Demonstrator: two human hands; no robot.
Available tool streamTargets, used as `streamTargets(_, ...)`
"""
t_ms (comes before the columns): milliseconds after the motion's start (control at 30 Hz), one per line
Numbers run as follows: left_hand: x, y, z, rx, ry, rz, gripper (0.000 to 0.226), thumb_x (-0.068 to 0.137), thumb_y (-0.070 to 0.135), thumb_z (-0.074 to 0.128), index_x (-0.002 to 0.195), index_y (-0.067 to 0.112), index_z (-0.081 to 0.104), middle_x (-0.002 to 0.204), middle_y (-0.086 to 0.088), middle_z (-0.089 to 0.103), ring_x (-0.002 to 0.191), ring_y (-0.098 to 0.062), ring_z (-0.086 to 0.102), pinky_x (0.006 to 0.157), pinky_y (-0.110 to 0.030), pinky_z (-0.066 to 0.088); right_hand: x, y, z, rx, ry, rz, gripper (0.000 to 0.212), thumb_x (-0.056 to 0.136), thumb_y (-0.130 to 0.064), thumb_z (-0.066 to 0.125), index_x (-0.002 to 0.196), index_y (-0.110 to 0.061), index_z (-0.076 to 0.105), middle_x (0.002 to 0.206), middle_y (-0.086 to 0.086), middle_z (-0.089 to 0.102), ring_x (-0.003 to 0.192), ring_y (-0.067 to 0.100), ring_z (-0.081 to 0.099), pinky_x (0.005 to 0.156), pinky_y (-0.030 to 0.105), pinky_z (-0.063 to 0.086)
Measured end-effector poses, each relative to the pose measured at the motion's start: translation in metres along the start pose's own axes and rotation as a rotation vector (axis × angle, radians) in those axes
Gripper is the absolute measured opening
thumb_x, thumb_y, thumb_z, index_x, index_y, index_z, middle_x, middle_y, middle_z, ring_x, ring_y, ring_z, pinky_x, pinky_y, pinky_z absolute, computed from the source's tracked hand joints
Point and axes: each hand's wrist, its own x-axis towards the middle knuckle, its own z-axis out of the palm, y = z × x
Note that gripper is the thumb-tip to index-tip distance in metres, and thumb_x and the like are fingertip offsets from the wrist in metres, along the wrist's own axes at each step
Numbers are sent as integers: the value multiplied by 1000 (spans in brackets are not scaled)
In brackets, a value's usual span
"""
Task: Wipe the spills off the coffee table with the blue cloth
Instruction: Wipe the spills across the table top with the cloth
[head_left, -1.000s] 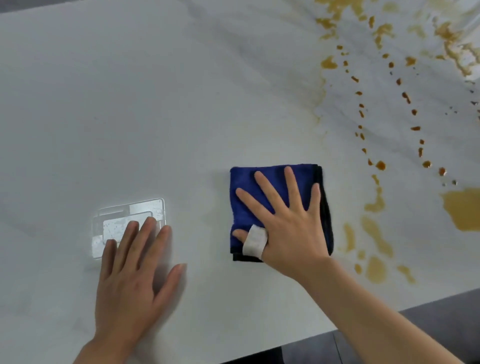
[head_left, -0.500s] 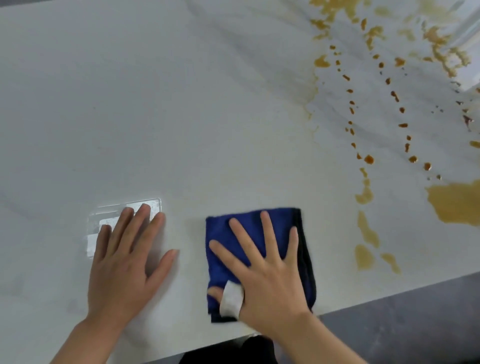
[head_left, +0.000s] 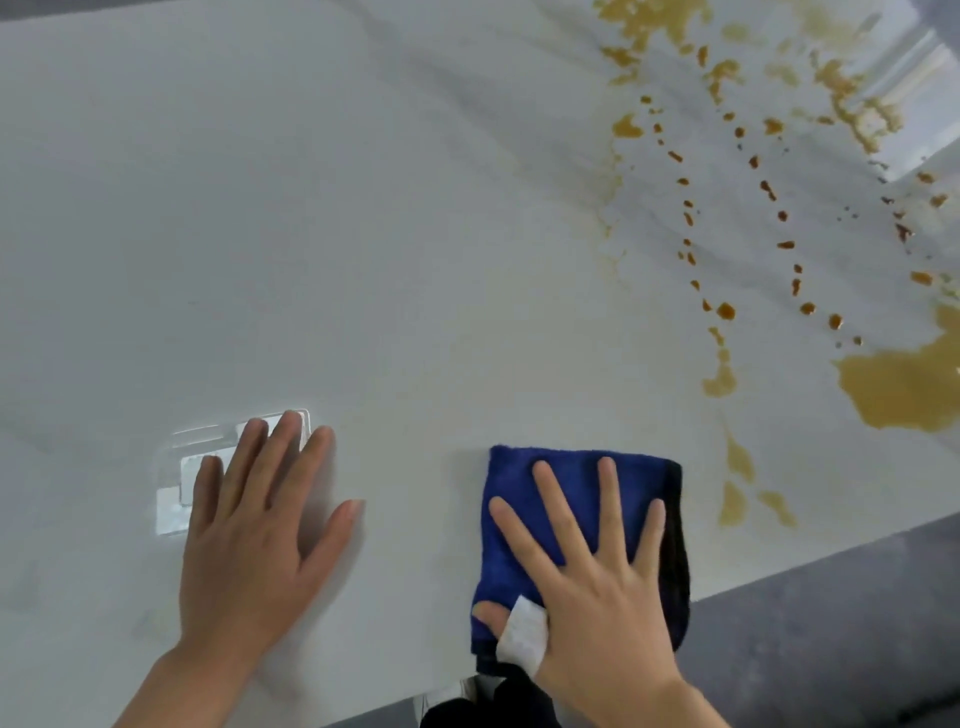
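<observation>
As blue cloth (head_left: 561, 499) slid back to near table edge under flat, spread right hand (head_left: 602, 587), brown spills (head_left: 904, 389) remain unwiped; left hand (head_left: 254, 525) flat, bracing.

Single head-worn view, looking steeply down and forward over near edge of coffee table (head_left: 363, 234). Wide-angle lens bending tabletop edges, top tilting across frame. Camera sitting close: left hand (head_left: 254, 540) and right hand (head_left: 597, 587) filling lower half, forearms entering from bottom edge. Blue cloth (head_left: 566, 483) lying low centre-right, spills (head_left: 904, 389) running up right side toward far corner. Strip of grey floor (head_left: 831, 649) showing lower right. No second view, so no overlap.
</observation>
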Motion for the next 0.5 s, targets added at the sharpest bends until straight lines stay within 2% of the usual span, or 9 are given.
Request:
streamTargets(100, 1, 0, 1, 2, -5, 1, 79, 89, 67, 11, 136, 16, 48, 147, -7, 40, 138, -23, 26, 111, -49, 18, 27, 6, -9, -8, 22, -50, 66, 81, -73, 28, 138, -40, 38, 149, 1, 37, 135, 48, 27, 96, 75, 21)
streamTargets(200, 1, -1, 1, -17, 2, -1, 78, 88, 67, 12, 137, 17, 46, 148, -5, 38, 139, -22, 24, 111, -47, 16, 56, 35, -19, -32, 50, 1, 64, 83, -70, 25, 138, -40, 39, 148, 0, 38, 135, 45, 28, 95, 74, 22)
streamTargets(233, 1, -1, 2, -19, 0, -1, 77, 88, 67, 13, 137, 18, 45, 148, -4, 38, 140, -21, 23, 112, -46, 15, 63, 51, -22, -42, 49, 45, 66, 83, -70, 22, 141, -41, 33, 150, -1, 34, 137, 44, 24, 97, 73, 20)
streamTargets(333, 0, -2, 3, -30, 5, -2, 75, 88, 67, 14, 137, 19, 44, 149, -2, 36, 141, -19, 20, 113, -42, 11, 60, 103, -27, -59, -4, 179, 68, 79, -76, 1, 141, -48, -4, 157, -6, 7, 144, 37, -1, 107, 68, 11)
streamTargets(367, 1, -2, 4, -32, 9, -4, 74, 89, 67, 15, 137, 19, 43, 149, -2, 36, 141, -20, 20, 113, -42, 10, 51, 114, -26, -58, 4, 206, 69, 79, -75, -3, 142, -47, -4, 157, -5, 6, 144, 37, -2, 107, 69, 12)
streamTargets(433, 1, -1, 4, -43, 6, -8, 73, 89, 67, 16, 138, 20, 42, 149, -3, 35, 140, -21, 22, 112, -44, 12, 24, 118, -23, -16, -5, 243, 72, 83, -74, 4, 147, -40, 12, 155, 1, 15, 142, 41, 7, 101, 73, 19)
streamTargets(500, 1, -1, 4, -46, 2, -17, 73, 88, 67, 16, 138, 21, 42, 149, -3, 35, 140, -22, 22, 112, -47, 14, -1, 100, -18, 29, -28, 200, 72, 84, -73, 14, 143, -34, 27, 153, 5, 24, 138, 46, 15, 97, 76, 21)
